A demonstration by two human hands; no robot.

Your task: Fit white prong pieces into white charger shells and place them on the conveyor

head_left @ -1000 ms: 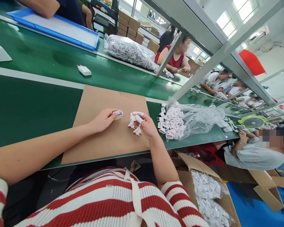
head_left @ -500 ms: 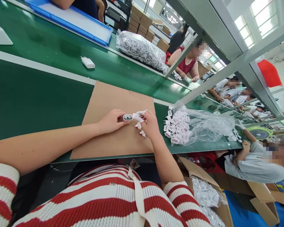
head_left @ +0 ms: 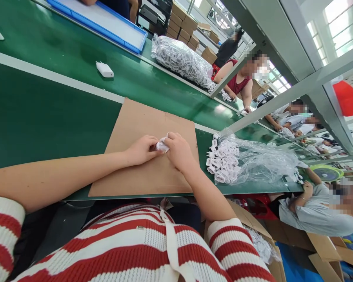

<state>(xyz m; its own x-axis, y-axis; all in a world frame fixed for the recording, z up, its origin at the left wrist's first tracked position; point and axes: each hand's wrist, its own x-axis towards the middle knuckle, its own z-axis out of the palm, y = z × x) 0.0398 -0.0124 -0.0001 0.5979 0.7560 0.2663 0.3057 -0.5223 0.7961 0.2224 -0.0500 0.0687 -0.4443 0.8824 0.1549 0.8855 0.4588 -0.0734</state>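
My left hand (head_left: 145,150) pinches one end of a small white charger housing (head_left: 161,145) between thumb and fingers. On its other end press the fingers of my right hand (head_left: 178,150), which cover much of it. Both hands meet just above a brown cardboard sheet (head_left: 138,176). Whether any loose white parts are tucked inside my right hand I cannot tell. A white plug charger (head_left: 105,70) lies on the green surface beyond the cardboard, apart from both hands.
Right of the cardboard, white plug housings (head_left: 223,160) spill from a clear plastic bag (head_left: 261,160). Farther off sit a full plastic bag (head_left: 182,58) and a blue tray (head_left: 106,23). A slanting metal frame (head_left: 282,94) crosses the right side. Co-workers sit along the line.
My right hand has come over the charger housing's open end, hiding the circuit board inside. The small white parts that stuck out of that hand no longer show. The view has shifted slightly.
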